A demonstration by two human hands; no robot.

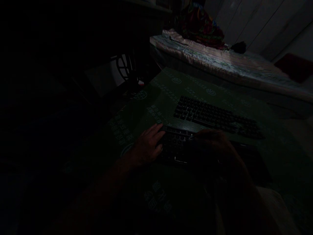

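Note:
The scene is very dark. A black keyboard (pixel 172 143) lies on a green printed sheet (pixel 137 117), with its right part in shadow. At the keyboard's left end rests my left hand (pixel 148 145), fingers stretched and apart, their tips touching its frame. Over the middle of the same keyboard is my right hand (pixel 215 140), its fingers bent together near the back row. A small pale glint shows at its fingertips; what they hold is too dark to make out. Behind stands a second set of black keys (pixel 215 114), laid out like a full keyboard.
Beyond the sheet is a bed (pixel 207 58) with a pale patterned cover and a red floral cloth (pixel 202 27) on it. A dark table-like stand with a spoked wheel (pixel 124 67) stands at the back left. A plank wall (pixel 256 26) rises behind the bed.

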